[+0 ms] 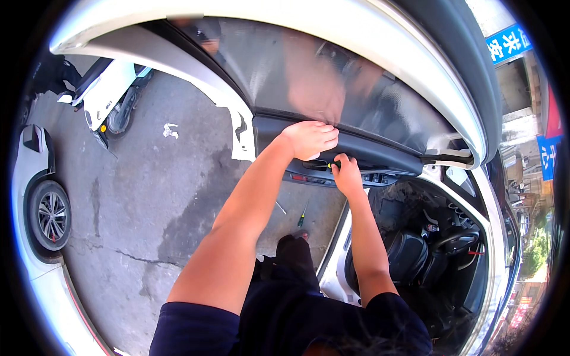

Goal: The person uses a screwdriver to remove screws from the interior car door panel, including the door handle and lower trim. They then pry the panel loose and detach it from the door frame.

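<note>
A white car door stands open in front of me, its black inner trim panel [380, 152] below the dark window glass [267, 71]. Flat on the panel's upper edge, by the glass, lies my left hand [312, 140], fingers stretched out and holding nothing. My right hand [349, 175] is closed around a screwdriver [336, 165] with a dark and yellow handle. Its shaft points left into the inner door handle recess [314, 165]; the tip is hard to make out. Window switches [375, 178] sit on the armrest just right of that hand.
Another screwdriver [303, 215] and a thin metal rod [281, 207] lie on the concrete floor [136, 196] near my foot. On the right is the car's interior with a black seat [406, 255] and steering wheel [460, 239]. A white scooter [110, 98] and another white car [35, 178] stand left.
</note>
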The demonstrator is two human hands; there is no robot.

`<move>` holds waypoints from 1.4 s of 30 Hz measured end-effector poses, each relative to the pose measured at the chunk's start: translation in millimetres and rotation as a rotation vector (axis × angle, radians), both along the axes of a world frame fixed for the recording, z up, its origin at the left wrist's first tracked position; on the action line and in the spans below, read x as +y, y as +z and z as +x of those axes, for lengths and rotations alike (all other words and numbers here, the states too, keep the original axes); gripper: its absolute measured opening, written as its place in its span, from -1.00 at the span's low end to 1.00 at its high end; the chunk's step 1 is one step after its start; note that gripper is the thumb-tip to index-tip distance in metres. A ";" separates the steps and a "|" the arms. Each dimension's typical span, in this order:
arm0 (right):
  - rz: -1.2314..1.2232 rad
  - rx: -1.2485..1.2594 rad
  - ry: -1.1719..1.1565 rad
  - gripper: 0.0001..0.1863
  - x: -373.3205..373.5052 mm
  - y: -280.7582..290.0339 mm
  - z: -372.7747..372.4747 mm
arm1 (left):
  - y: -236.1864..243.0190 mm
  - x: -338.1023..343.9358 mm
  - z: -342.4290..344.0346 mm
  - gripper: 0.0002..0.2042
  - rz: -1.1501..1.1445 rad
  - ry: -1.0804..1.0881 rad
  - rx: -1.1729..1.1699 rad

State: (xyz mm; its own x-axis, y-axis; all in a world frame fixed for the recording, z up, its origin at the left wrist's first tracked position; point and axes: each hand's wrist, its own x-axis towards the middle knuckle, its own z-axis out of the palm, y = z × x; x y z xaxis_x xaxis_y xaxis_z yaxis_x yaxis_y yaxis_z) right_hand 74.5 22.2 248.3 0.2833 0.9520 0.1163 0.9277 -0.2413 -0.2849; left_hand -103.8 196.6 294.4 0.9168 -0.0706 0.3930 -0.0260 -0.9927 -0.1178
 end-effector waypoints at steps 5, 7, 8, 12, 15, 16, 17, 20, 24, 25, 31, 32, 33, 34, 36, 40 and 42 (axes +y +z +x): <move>-0.306 -0.049 -0.241 -0.65 17.1 24.5 -28.4 | -2.2 2.2 -1.1 -0.53 -0.011 0.014 0.029; -0.114 -0.077 -0.033 -0.65 11.2 10.4 -16.9 | -1.9 1.2 0.0 -0.52 -0.023 0.007 0.035; -0.020 -0.090 0.070 -0.65 9.0 7.2 -14.0 | -2.0 0.0 0.7 -0.52 -0.030 0.002 0.038; -0.269 -0.021 -0.255 -0.61 20.2 25.3 -33.9 | -1.8 1.9 -4.2 -0.51 -0.018 0.017 0.048; -0.234 -0.012 -0.131 -0.54 15.8 16.2 -17.9 | -2.6 1.7 -0.8 -0.50 -0.014 0.012 0.033; -0.174 0.008 0.002 -0.51 10.9 13.2 -9.2 | -2.8 0.4 -0.7 -0.51 -0.018 0.005 0.024; -0.172 0.016 -0.017 -0.53 4.6 7.7 -4.8 | -3.0 -1.0 -0.3 -0.51 -0.021 -0.002 0.016; -0.260 0.021 -0.350 -0.65 11.7 29.1 -30.9 | -4.7 0.6 -2.4 -0.51 -0.030 0.006 0.019; -0.249 0.114 0.002 -0.55 1.0 30.0 -9.3 | -6.3 2.3 -0.9 -0.56 -0.027 -0.006 -0.023; -0.248 0.032 0.124 -0.54 1.4 32.1 -11.0 | -6.1 2.5 -0.3 -0.56 -0.025 -0.003 -0.019; -0.405 0.066 -0.292 -0.49 3.3 29.9 -17.5 | -4.7 0.8 -1.5 -0.55 -0.018 0.000 -0.017; -0.454 0.031 -0.300 -0.45 3.0 25.8 -11.3 | -2.2 0.4 -1.0 -0.53 -0.018 0.003 0.006; -0.252 -0.015 -0.077 -0.40 -9.4 13.8 -1.1 | 0.2 0.1 -0.7 -0.52 -0.018 0.006 0.029; -0.168 -0.011 -0.020 -0.43 -10.7 13.3 -1.5 | 0.3 0.0 -0.4 -0.51 -0.023 0.006 0.040; 0.001 -0.006 0.091 -0.48 -14.1 13.8 -2.1 | 0.6 -0.2 0.4 -0.51 -0.032 0.003 0.060; -0.476 0.077 -0.511 -0.51 12.3 59.7 -38.8 | -0.1 0.3 -5.0 -0.52 0.004 0.023 0.054; -0.376 -0.001 -0.272 -0.66 3.9 44.0 -19.2 | -0.6 0.2 -2.5 -0.53 0.011 0.025 0.047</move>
State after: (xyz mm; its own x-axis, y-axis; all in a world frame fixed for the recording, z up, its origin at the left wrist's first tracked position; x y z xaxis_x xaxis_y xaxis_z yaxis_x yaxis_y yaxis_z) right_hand 55.3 26.1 292.3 0.5290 0.8189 -0.2228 0.8164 -0.5627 -0.1299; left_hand -106.4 196.7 293.8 0.9358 -0.0514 0.3488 -0.0065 -0.9917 -0.1285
